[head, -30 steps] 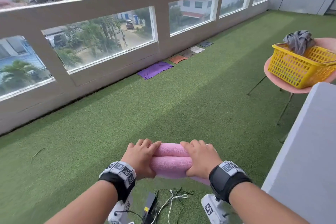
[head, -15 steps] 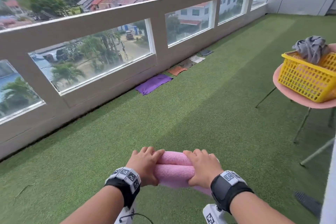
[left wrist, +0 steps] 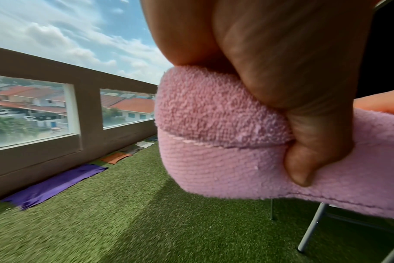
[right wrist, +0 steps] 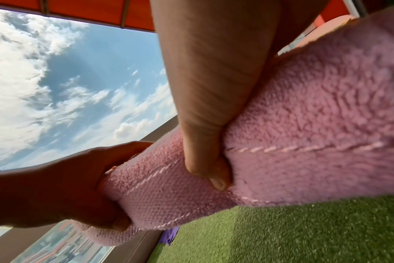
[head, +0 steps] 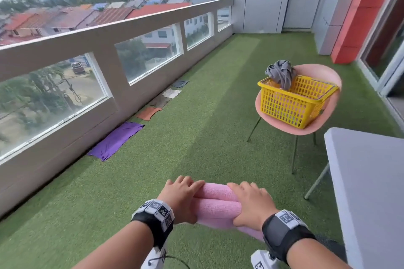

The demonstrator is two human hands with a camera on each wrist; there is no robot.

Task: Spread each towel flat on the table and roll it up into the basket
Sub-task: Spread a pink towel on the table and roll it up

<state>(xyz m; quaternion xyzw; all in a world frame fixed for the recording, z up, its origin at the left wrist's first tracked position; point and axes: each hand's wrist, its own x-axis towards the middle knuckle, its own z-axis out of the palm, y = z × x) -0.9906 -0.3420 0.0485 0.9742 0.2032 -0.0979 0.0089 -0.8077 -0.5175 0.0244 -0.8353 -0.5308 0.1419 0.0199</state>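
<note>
Balcony turf underfoot; both hands, left grip [head: 179, 199] and right grip [head: 251, 204], clasp the rolled pink towel [head: 215, 205] in mid-air; yellow basket [head: 295, 102], ahead and rightward, awaits it; floor towels [head: 115, 140] remain unrolled.

Open turf [head: 196, 137] ahead; pink chair [head: 323, 76] with yellow basket [head: 293, 105], table corner [head: 360, 170] right

Rolled pink terry-cloth towel [left wrist: 225, 142]: fuzzy looped pile, flat woven hem band with stitched seam. Yellow plastic lattice basket [head: 293, 105], slightly glossy. Crumpled grey cloth [head: 281, 72], matt. Smooth pink moulded chair seat [head: 321, 72] on thin dark metal legs. Green artificial turf floor [head: 196, 133], rough, bristly. Pale grey table top [head: 371, 181], matt, smooth.
</note>
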